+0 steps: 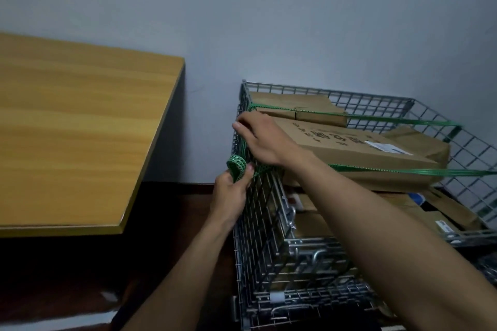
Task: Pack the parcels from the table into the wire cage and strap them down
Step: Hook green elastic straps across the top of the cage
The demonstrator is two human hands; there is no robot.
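The wire cage (269,226) stands right of the table and holds several brown parcels (357,148). Two green straps run across the parcels: a far strap (376,118) and a near strap (430,171). At the cage's left wall my left hand (232,196) pinches a looped end of the green strap (236,166) outside the mesh. My right hand (265,140) reaches over the cage's left rim, its fingers curled on the strap where it runs down the wire. The strap's fastening under my hands is hidden.
The wooden table (80,129) fills the left side, with no parcels on its visible top. A grey wall (269,21) stands close behind the cage. The floor between table and cage is dark. A cage latch (314,252) sits on the near side.
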